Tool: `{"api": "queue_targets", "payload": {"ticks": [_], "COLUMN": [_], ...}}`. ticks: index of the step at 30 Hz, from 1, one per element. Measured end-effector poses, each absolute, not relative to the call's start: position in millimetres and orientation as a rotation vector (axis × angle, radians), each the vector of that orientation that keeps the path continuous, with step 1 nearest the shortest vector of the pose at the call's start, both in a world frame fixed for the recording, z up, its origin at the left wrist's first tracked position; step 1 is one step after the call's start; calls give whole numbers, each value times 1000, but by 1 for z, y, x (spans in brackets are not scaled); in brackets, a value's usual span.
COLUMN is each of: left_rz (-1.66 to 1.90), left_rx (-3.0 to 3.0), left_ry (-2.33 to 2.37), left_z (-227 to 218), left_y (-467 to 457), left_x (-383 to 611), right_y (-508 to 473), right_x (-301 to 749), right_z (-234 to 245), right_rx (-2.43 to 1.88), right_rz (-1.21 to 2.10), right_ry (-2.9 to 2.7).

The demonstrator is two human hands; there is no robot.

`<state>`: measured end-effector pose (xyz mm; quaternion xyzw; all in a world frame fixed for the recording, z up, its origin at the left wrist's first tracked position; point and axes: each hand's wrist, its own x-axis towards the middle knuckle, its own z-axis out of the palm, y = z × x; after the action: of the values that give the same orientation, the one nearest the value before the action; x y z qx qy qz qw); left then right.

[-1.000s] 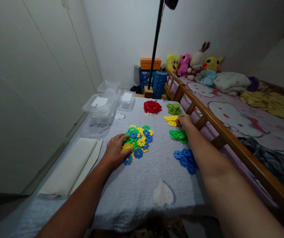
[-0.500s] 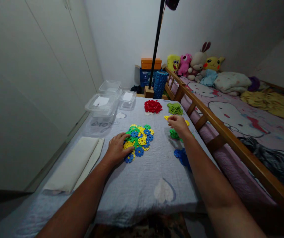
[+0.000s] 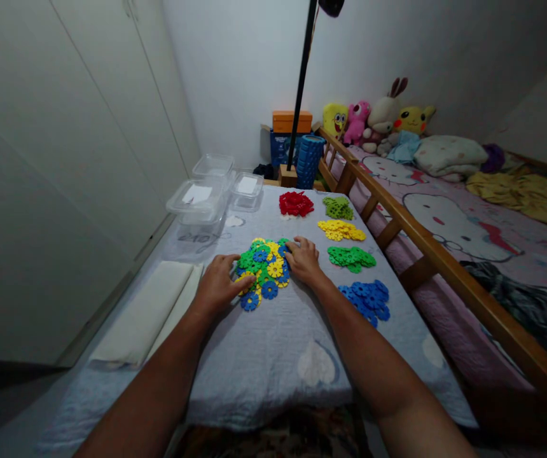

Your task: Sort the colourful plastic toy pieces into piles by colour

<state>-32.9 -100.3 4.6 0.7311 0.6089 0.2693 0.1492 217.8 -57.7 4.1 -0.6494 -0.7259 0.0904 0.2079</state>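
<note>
A mixed pile of flat, notched plastic discs (image 3: 270, 270) in yellow, green and blue lies mid-table. My left hand (image 3: 217, 284) rests against the pile's left side, with thumb and fingers spread and the thumb over a yellow disc. At the right edge of the pile is my right hand (image 3: 304, 259), its fingers bent and apart, the tips touching the discs near a blue one. To the right, single-colour piles run in a column: light green pieces (image 3: 338, 207), yellow discs (image 3: 341, 230), green discs (image 3: 351, 258) and blue discs (image 3: 369, 301). Red pieces (image 3: 295, 203) form a heap farther back.
Clear plastic containers (image 3: 197, 198) stand at the back left, some with white paper on them. A folded cream cloth (image 3: 147, 315) lies at the left. A wooden bed rail (image 3: 411, 236) borders the table's right side. A black pole (image 3: 301, 83) rises behind the table.
My right hand has moved left from the yellow pile to the mixed pile, uncovering the yellow, green and blue piles. My left hand has stayed at the mixed pile's left side.
</note>
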Motion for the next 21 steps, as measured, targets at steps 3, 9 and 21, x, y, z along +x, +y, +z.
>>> {"api": "queue_targets", "payload": {"ticks": [3, 9, 21], "left_rz": [755, 677, 760], "left_rx": [2072, 2093, 2109], "left_ry": [1739, 1737, 1579], "left_z": [6, 7, 11], "left_y": [-103, -106, -107], "left_x": [-34, -32, -21], "right_y": [-58, -59, -101], "right_x": [219, 226, 325], "right_z": [4, 13, 67], "right_rx": [-1793, -1632, -1558], "right_rz": [262, 349, 824], "right_ry": [-1989, -1851, -1627]}}
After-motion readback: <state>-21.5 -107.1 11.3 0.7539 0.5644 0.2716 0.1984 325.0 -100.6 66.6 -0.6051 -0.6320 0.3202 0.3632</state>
